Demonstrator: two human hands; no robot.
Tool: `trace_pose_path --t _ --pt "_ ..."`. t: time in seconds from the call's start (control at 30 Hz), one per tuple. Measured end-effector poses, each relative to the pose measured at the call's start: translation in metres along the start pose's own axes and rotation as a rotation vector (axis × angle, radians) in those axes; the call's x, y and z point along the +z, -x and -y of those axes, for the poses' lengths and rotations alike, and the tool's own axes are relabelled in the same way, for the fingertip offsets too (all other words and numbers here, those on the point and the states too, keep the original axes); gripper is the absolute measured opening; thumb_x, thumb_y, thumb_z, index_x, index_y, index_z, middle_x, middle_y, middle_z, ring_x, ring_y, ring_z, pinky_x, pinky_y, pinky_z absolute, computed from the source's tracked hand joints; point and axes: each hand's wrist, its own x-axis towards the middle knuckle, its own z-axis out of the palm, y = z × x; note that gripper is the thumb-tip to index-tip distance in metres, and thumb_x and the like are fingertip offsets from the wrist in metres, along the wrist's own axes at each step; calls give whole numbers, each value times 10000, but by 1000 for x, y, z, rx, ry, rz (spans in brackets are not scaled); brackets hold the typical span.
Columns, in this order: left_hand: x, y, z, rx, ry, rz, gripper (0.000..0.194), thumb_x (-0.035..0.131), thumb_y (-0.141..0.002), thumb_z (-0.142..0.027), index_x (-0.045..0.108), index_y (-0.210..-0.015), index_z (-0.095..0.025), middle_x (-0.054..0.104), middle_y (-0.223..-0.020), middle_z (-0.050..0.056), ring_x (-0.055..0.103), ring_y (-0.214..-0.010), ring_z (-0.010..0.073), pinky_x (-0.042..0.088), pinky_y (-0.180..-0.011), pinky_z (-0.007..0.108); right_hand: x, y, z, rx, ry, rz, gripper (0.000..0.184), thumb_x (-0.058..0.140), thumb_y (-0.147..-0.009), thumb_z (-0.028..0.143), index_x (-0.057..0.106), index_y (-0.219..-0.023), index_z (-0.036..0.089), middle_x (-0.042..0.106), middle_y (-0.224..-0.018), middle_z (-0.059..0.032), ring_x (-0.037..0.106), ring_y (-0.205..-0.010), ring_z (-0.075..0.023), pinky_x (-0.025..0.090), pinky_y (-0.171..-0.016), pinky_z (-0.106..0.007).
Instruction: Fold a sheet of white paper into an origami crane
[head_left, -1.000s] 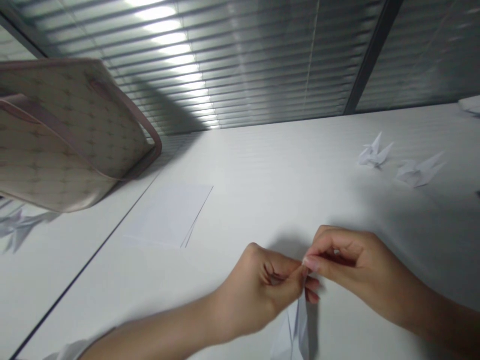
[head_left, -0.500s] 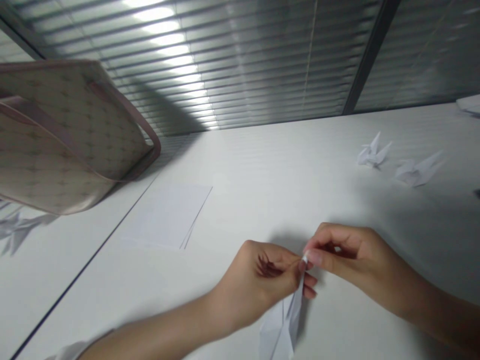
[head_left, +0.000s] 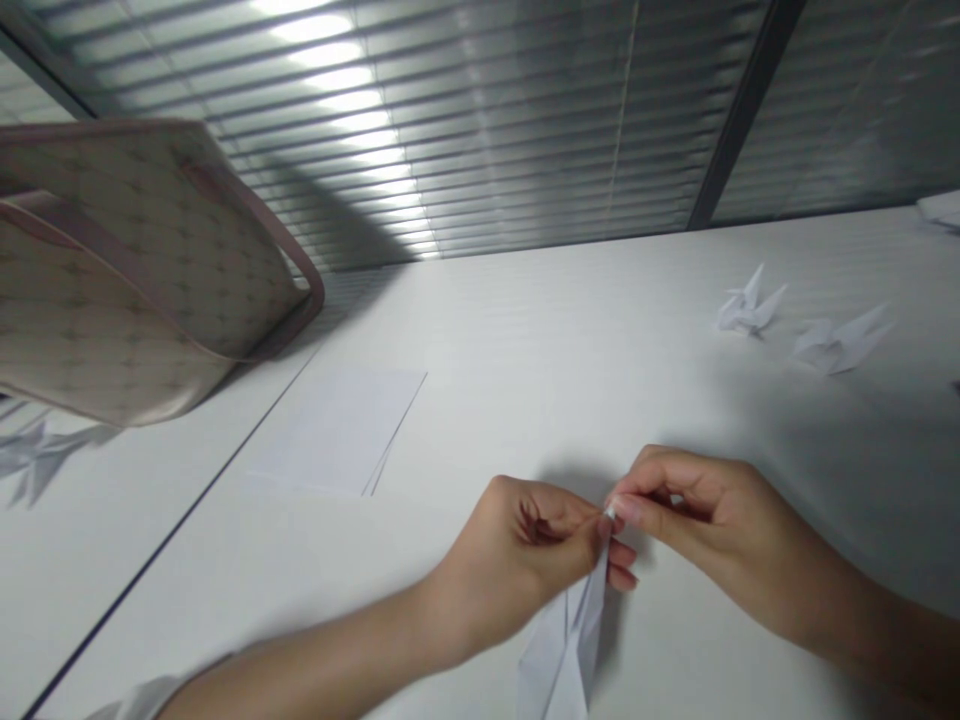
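Note:
Both my hands meet low in the middle of the view over a white table (head_left: 570, 330). My left hand (head_left: 517, 570) is closed, its fingers pinching a folded white paper piece (head_left: 566, 645) that hangs down below it. My right hand (head_left: 697, 525) is closed too, thumb and forefinger pinching the top tip of the same paper, right against the left fingertips. Most of the paper's upper part is hidden by my fingers.
A beige patterned bag (head_left: 127, 270) with pink trim stands at the left. Flat white sheets (head_left: 337, 430) lie in front of it. Two folded paper cranes (head_left: 750, 300) (head_left: 840, 342) sit at the far right, more paper shapes (head_left: 37, 450) at the left edge. Window blinds run behind.
The folded paper has swung out a little to the lower left under my hands, showing more of it. Both hands have kept their pinch and barely moved.

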Motion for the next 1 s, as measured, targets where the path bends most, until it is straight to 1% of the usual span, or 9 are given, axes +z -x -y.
trace_pose_path --t 0.27,0.43,0.57,0.67,0.73,0.8,0.87,0.93,1.0 --pt "4 1 4 92 -189 -83 289 561 -864 -294 727 -797 -67 744 -809 132 685 -719 173 525 -702 242 3 -2 -6 -1 18 -38 180 537 -854 288 584 -702 204 573 -657 16 542 -654 -129 415 -619 -256" --pt "4 0 5 96 -230 -91 275 562 -863 -294 726 -817 -78 742 -823 122 674 -736 172 516 -706 243 6 2 -6 -33 -18 -57 168 516 -866 267 530 -709 208 548 -653 31 525 -633 -113 414 -592 -230" --pt "4 -1 2 68 -164 -81 224 607 -830 -265 727 -769 -86 732 -740 92 662 -697 154 507 -682 229 4 1 -6 -38 -19 -77 175 519 -860 267 527 -695 208 531 -643 33 509 -627 -110 405 -577 -222" --pt "2 -2 1 22 -59 -75 207 632 -813 -269 722 -731 -102 719 -686 63 652 -640 130 504 -646 214 -1 -3 -5 -13 -47 -28 177 554 -842 305 594 -711 193 554 -657 21 517 -648 -109 403 -601 -220" --pt "1 -2 1 -4 7 -62 201 646 -806 -275 719 -719 -109 715 -676 51 656 -625 125 510 -637 212 -5 -5 -5 38 -76 8 208 542 -848 355 638 -770 188 517 -611 31 465 -567 -91 372 -531 -214" --pt "0 -2 0 -17 57 -52 197 655 -803 -282 719 -727 -113 721 -698 50 667 -632 127 519 -639 214 -6 -6 -4 101 -119 15 286 490 -867 419 648 -826 184 438 -552 54 361 -468 -73 298 -437 -212" --pt "-1 -2 0 -22 83 -52 192 665 -797 -282 721 -731 -110 726 -717 54 673 -638 128 523 -638 210 -7 -5 -2 121 -132 8 326 479 -862 448 632 -772 175 395 -527 63 309 -440 -67 259 -406 -214" --pt "-1 -2 -2 -21 84 -52 194 671 -792 -278 723 -728 -102 725 -708 59 671 -632 125 519 -630 201 -5 -4 -1 89 -102 8 301 532 -831 422 604 -677 173 441 -537 47 365 -477 -76 306 -441 -216" --pt "0 -2 -2 -9 63 -44 202 669 -794 -275 726 -720 -96 721 -692 62 668 -629 125 517 -634 198 -4 -4 1 54 -65 11 251 578 -803 367 606 -644 176 525 -580 21 453 -552 -99 367 -510 -222"
